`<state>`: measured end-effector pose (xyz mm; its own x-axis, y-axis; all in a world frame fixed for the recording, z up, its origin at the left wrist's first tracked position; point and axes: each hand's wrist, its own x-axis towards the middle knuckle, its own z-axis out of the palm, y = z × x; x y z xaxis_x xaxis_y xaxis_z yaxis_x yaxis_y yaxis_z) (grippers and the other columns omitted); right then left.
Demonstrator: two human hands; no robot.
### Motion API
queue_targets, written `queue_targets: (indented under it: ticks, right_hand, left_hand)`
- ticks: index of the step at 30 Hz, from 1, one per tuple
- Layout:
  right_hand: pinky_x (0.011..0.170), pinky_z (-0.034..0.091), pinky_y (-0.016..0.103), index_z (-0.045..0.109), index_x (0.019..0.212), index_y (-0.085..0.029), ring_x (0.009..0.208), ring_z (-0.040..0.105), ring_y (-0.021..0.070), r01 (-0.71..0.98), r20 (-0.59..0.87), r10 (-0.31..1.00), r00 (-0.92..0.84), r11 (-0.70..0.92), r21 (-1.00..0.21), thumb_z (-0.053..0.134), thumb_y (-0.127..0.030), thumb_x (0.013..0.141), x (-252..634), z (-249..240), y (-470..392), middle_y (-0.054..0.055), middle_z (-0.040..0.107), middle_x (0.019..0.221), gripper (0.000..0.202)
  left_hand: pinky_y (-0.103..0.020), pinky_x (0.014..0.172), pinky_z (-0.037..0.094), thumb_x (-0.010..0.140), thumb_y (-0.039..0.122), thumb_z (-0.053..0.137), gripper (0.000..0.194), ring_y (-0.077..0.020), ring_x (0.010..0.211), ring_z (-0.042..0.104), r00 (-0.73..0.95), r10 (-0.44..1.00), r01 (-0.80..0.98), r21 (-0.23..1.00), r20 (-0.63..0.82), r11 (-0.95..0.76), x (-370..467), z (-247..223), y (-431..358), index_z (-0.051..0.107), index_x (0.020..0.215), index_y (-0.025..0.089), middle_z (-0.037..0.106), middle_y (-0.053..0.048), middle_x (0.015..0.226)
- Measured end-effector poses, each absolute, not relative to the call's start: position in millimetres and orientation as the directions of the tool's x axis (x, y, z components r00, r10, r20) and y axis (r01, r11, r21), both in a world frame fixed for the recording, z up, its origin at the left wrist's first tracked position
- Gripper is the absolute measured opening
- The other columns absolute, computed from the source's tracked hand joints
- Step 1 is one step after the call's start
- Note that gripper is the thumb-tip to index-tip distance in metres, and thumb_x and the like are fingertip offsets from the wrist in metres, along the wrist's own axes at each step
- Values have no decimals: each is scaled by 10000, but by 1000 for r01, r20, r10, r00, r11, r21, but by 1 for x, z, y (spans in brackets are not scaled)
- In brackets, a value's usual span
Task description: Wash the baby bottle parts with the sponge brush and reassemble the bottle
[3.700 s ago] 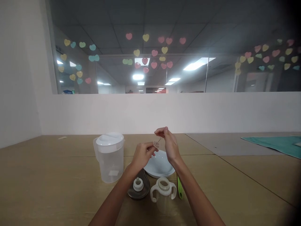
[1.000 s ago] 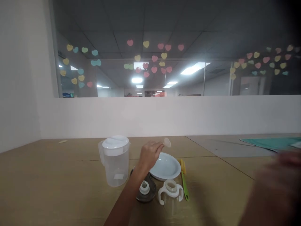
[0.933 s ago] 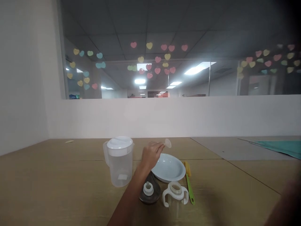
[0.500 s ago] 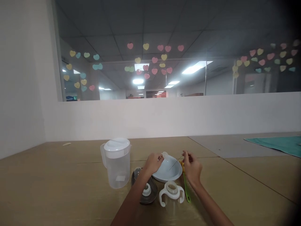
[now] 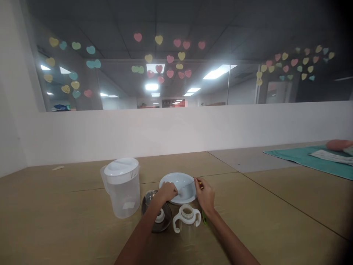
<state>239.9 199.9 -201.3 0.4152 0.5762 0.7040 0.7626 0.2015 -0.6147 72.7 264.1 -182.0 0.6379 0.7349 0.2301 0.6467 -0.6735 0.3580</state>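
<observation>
Over the left rim of the white bowl [image 5: 179, 178], my left hand [image 5: 167, 191] pinches a small clear piece [image 5: 180, 191], too faint to name. At the bowl's right side my right hand [image 5: 205, 193] is closed on a thin wire-like stick [image 5: 190, 183] that points left over the bowl. A bottle with two white handles [image 5: 186, 217] stands open in front of the bowl. My left forearm partly covers a dark tray [image 5: 165, 222] that holds a white ring [image 5: 159, 216] and a clear cap [image 5: 149, 197].
A lidded clear pitcher [image 5: 125, 195] stands at the left. Part of a green handle [image 5: 204, 218] shows beside my right wrist. On the right lie a teal cloth [image 5: 300, 158] and a pink item [image 5: 338, 144]. A wall with a window runs behind the table.
The view has turned to the right. My left hand and the clear piece have come lower over the bowl, and the stick in my right hand now lies flatter, nearer that piece.
</observation>
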Motion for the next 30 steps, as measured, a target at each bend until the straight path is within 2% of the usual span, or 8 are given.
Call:
queue_targets:
  ticks: [3,7,12,17,23,30]
  right_hand:
    - [647,393,285,634,826,-148,660,544,176,752,672,567,477,133,-646,345,-518,834,239,-205,201,86,648,809,469]
    - [644,372,278,642,809,-138,680,533,174,676,568,579,586,38,-736,326,-540,791,238,-209,202,92,636,833,513]
    - [632,358,278,650,842,-142,691,533,182,626,498,621,605,16,-780,349,-531,764,241,-212,205,91,640,854,499]
    - [614,356,275,653,863,-139,707,551,197,586,447,648,617,1,-810,360,-511,761,246,-214,208,103,650,864,484]
    - [606,377,271,661,895,-141,713,588,203,580,406,700,588,-15,-815,378,-485,769,247,-218,210,99,667,849,464]
    - [639,399,265,660,900,-153,766,614,200,604,400,702,589,-53,-795,381,-447,795,247,-218,208,74,678,853,419]
  left_hand:
    - [-259,764,428,815,249,468,259,-171,722,587,641,717,583,434,275,-687,70,-174,264,674,709,133,657,-49,674]
    - [-273,823,411,857,234,372,317,-192,870,586,613,707,499,521,353,-692,65,-153,258,664,872,112,669,-98,905]
    - [-221,820,421,898,306,316,366,-149,882,596,635,654,360,590,412,-722,54,-112,233,637,905,130,674,-53,877]
    - [-223,820,416,871,383,418,345,-158,880,591,725,554,98,735,409,-671,42,-87,202,635,832,118,666,-53,827]
    - [-209,777,413,859,367,459,303,-139,815,578,796,515,116,754,319,-646,38,-84,186,642,856,125,645,-31,778]
    - [-203,758,408,858,365,444,323,-148,857,570,817,506,163,730,277,-663,41,-87,185,654,809,124,665,-41,883]
